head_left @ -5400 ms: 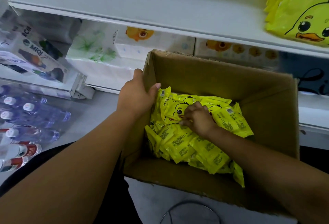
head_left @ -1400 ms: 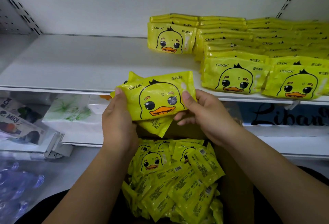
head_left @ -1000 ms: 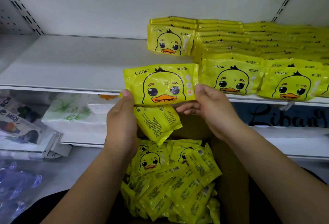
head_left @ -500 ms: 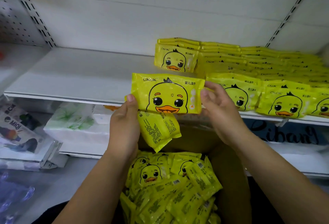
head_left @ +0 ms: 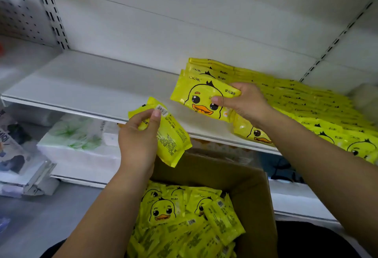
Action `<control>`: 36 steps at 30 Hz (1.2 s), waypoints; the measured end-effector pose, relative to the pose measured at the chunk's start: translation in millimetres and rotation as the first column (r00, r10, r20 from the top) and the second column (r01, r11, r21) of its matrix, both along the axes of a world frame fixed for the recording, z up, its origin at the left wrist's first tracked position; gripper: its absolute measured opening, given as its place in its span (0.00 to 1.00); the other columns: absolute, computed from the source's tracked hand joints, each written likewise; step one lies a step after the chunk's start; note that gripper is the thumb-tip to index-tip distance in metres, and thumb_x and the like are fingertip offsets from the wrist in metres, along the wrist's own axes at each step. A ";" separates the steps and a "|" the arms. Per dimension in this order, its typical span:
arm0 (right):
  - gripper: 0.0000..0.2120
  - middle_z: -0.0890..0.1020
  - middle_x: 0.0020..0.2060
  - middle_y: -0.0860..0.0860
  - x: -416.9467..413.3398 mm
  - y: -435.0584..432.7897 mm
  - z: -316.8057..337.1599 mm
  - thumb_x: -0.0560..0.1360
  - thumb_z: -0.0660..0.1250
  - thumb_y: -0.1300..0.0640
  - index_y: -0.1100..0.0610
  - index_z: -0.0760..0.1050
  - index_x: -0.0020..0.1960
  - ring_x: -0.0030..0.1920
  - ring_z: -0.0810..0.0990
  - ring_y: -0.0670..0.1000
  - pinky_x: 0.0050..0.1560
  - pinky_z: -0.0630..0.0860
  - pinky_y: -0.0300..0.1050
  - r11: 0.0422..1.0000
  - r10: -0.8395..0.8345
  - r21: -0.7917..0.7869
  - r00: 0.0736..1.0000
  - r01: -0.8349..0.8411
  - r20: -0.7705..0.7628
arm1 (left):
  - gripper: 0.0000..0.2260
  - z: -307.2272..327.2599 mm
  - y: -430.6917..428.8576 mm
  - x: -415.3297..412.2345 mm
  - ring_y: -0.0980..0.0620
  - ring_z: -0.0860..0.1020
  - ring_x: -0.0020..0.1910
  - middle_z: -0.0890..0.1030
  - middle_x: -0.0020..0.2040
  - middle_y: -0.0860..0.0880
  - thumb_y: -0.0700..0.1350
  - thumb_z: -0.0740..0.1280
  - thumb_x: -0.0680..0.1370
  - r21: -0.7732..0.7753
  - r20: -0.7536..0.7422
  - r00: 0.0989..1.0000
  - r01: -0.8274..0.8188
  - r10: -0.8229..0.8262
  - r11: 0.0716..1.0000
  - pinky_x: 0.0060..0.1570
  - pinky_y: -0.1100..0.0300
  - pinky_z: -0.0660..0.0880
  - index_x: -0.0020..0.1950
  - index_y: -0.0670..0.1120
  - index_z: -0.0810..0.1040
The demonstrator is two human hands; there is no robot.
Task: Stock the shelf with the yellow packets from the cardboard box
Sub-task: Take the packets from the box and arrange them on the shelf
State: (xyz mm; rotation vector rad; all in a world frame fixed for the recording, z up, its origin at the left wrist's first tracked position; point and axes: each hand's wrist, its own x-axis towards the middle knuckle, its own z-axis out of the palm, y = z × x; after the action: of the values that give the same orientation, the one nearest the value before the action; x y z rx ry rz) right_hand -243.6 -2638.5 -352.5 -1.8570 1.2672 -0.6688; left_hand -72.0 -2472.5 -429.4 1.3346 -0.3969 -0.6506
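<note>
Above the white shelf (head_left: 92, 85), pinching a duck-face yellow packet (head_left: 196, 98) between the thumb and curled fingers of the right hand (head_left: 247, 102) — holding it tilted, just in front of the stacked packets (head_left: 306, 106) covering the shelf's right part. Just before the shelf edge, gripping a second packet (head_left: 173, 143), barcode side up, in the curled left hand (head_left: 137, 141) — hovering over the cardboard box (head_left: 255, 206) of loose packets (head_left: 173, 216).

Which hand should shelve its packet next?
Probably right. The right hand holds the duck-face packet over the shelf beside the stocked packets; the left hand holds the barcode-side packet lower, at the shelf edge.
</note>
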 end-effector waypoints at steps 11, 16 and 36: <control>0.30 0.82 0.57 0.50 48.6 -94.1 -32.7 0.62 0.81 0.40 0.48 0.80 0.60 0.59 0.80 0.55 0.47 0.71 0.44 0.925 -0.131 -0.365 0.818 -0.102 -0.560 | 0.04 -10.6 -25.9 8.8 0.49 0.84 0.56 0.86 0.54 0.52 0.50 0.77 0.76 -0.021 -0.125 0.992 -0.012 0.009 1.000 0.60 0.42 0.80 0.46 0.60 0.86; 0.28 0.82 0.53 0.55 55.9 -118.5 -31.4 0.63 0.81 0.42 0.52 0.79 0.58 0.55 0.80 0.60 0.46 0.71 0.46 0.877 -0.164 -0.442 0.746 -0.191 -0.646 | 0.04 -7.7 -27.4 14.3 0.50 0.84 0.55 0.85 0.55 0.51 0.48 0.76 0.77 -0.033 -0.163 0.986 0.012 -0.017 0.999 0.57 0.48 0.82 0.50 0.55 0.85; 0.22 0.86 0.50 0.50 10.5 89.3 -63.3 0.72 0.70 0.38 0.54 0.78 0.56 0.50 0.85 0.47 0.52 0.80 0.44 0.933 -0.099 0.358 0.980 0.031 0.173 | 0.09 -9.5 -22.0 -8.8 0.46 0.85 0.46 0.85 0.46 0.50 0.40 0.73 0.78 -0.112 -0.306 0.934 0.159 -0.186 0.981 0.36 0.48 0.83 0.55 0.51 0.78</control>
State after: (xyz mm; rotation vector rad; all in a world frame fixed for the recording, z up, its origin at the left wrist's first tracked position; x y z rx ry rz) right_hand -233.2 -2549.2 -415.8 -1.4281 1.2369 -0.5910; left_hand -80.8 -2494.4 -439.0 1.0983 -0.2799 -0.9688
